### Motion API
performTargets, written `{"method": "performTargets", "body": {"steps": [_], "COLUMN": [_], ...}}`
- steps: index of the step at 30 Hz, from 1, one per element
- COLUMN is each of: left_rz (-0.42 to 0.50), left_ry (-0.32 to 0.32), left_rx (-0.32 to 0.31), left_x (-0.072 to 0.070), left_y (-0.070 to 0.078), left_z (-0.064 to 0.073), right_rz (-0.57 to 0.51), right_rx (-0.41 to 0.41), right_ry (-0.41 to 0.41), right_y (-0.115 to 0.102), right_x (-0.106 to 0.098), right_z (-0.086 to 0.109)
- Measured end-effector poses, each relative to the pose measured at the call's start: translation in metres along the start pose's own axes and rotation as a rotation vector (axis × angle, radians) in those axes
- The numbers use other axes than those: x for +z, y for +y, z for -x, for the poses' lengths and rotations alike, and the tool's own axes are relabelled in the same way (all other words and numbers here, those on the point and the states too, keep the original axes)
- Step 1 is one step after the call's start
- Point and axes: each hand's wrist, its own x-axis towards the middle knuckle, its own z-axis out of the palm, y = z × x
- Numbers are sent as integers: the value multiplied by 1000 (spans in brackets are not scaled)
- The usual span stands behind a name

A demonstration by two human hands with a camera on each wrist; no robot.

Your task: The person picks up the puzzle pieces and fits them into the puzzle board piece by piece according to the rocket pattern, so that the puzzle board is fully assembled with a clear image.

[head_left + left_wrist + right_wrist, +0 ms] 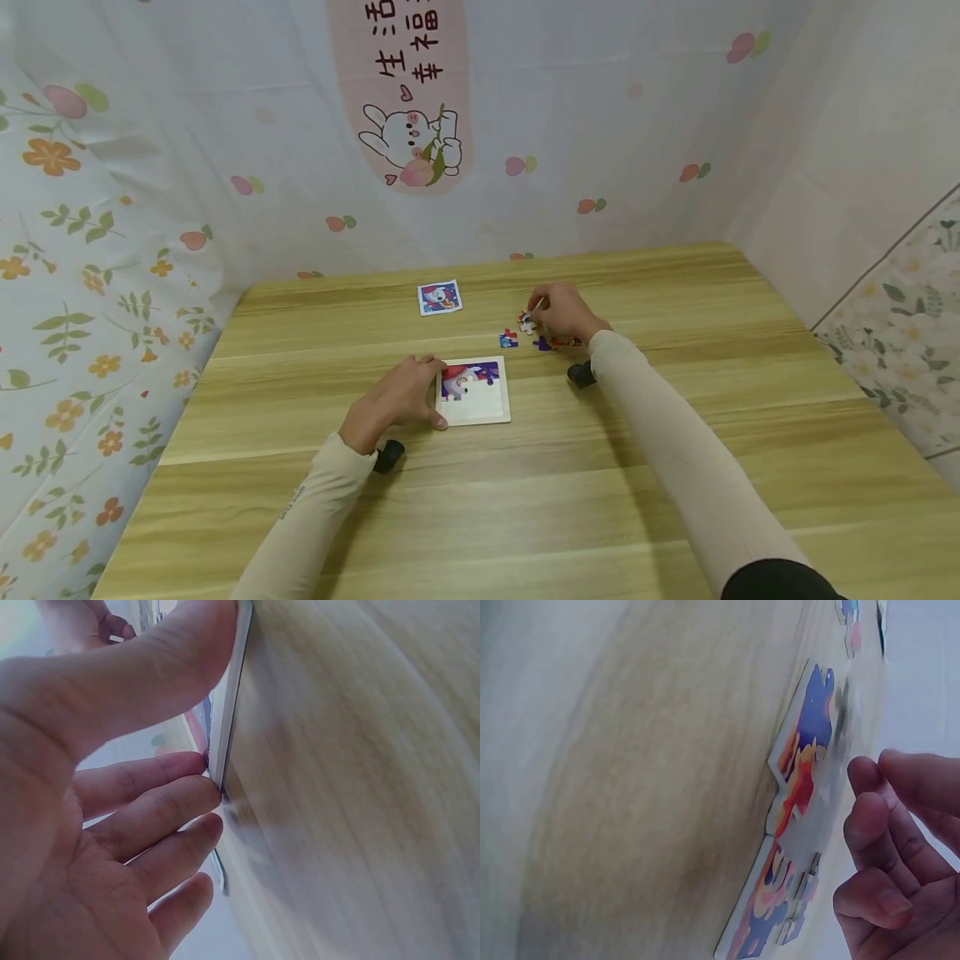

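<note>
- Your left hand (397, 392) touched the left side of the white puzzle tray (480, 408), thumb at the near corner, fingers toward the far one, thumb and fingers apart.
- That tray lay flat on the wood-grain counter (300, 358); fitted jigsaw pieces (459, 379) covered its far part, while the near part showed bare white.
- Your right hand (562, 312) was to the tray's far right, fingers bent and fingertips close together at a mostly white loose piece (527, 327); blur in the right wrist view meant you couldn't tell whether they pinched it.
- Left of it lay a blue-and-red piece (508, 338).
- On its near right lay a purple piece (542, 343), with red-orange pieces (564, 342) just beside, partly hidden under your hand.
- Beyond the tray, slightly left, you had a square picture card (440, 297).
- A curtain with a printed rabbit (411, 137) hung behind the counter.
</note>
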Motion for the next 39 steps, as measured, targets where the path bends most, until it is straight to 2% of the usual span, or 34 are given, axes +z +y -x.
{"method": "performTargets", "body": {"steps": [6, 13, 17, 20, 26, 30, 34, 39], "left_rz": [-3, 5, 5, 6, -3, 8, 16, 18], "left_ry": [4, 9, 13, 12, 13, 6, -5, 0], "left_rx": [-7, -8, -9, -9, -14, -7, -22, -23], "left_x": [-3, -2, -2, -2, -2, -1, 2, 2], "left_y": [-1, -1, -2, -2, -1, 1, 2, 1], "left_z": [2, 3, 3, 3, 3, 2, 2, 3], "right_rz": [14, 105, 149, 116, -37, -114, -159, -141], "right_rx": [-22, -34, -26, -15, -12, 18, 41, 44], "right_ry": [26, -104, -124, -102, -47, -2, -18, -43], "right_y": [-1, -11, -15, -15, -9, -3, -4, -7], "right_x": [2, 1, 1, 1, 1, -1, -3, -4], "right_z": [-3, -5, -6, -7, -6, -2, 0, -1]}}
